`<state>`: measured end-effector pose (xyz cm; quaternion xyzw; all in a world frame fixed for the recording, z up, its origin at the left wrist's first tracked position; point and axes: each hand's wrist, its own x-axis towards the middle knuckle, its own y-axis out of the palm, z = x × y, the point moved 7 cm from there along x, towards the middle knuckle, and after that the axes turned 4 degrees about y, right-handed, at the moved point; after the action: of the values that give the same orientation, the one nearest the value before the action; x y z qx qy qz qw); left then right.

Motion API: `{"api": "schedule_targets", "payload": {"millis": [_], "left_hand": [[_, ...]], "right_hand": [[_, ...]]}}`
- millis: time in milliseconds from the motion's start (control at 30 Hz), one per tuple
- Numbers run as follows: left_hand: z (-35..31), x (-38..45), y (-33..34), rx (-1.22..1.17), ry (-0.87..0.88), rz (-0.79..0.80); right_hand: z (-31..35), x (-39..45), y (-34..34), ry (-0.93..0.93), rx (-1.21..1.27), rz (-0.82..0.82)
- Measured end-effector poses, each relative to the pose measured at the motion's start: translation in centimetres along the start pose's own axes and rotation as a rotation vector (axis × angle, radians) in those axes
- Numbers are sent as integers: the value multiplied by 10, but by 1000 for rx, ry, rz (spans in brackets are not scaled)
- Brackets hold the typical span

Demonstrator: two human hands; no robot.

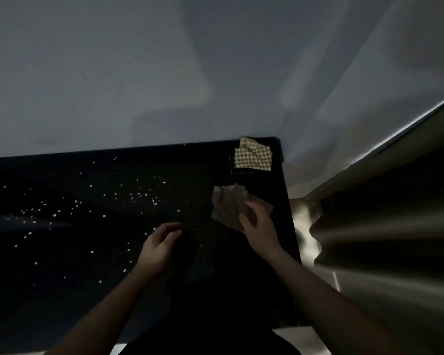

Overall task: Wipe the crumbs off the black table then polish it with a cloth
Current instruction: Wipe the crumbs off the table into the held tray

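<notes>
Head view, dim light. A black table (69, 303) fills the lower left and centre, its glossy top scattered with small pale crumbs (128, 196), thickest across the left and middle and thinning toward the right edge. The left hand (157, 248) hovers near the table's middle with fingers loosely curled and holding nothing; whether it touches the surface cannot be told. Just right of it, the right hand (257, 221) lies on a crumpled grey-beige cloth (224, 204), fingers bent over the fabric's near edge; the blur leaves the exact grip unclear. Beyond it, at the far right corner of the table, lies a folded checked cloth (253, 157) in yellow and dark squares, flat, apart from both hands. A pale wall (113, 73) rises behind the table.
</notes>
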<state>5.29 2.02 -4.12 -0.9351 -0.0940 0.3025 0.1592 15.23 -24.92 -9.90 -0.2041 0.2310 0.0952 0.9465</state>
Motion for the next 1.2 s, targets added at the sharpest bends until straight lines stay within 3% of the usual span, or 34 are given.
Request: {"api": "schedule_targets", "payload": {"millis": [100,233,433,567,767,967,1200], "left_hand": [[4,11,2,35,-32,0],[16,18,4,68,-76,-8],[33,3,6,116,-112,0],[49,-12,-6,189,-125,-14],[69,-38,-45,239,-109,17],[93,-67,-101,182,-48,39],[130,-98,-177,37,19,119]], "right_hand": [[16,30,8,-54,-375,21],[5,56,38,-48,-701,169],[-29,40,50,-143,-934,128],[-35,24,37,-178,-794,84],[-12,-27,21,65,-273,-1],[34,-116,81,96,-56,133],[34,-186,166,182,39,1]]}}
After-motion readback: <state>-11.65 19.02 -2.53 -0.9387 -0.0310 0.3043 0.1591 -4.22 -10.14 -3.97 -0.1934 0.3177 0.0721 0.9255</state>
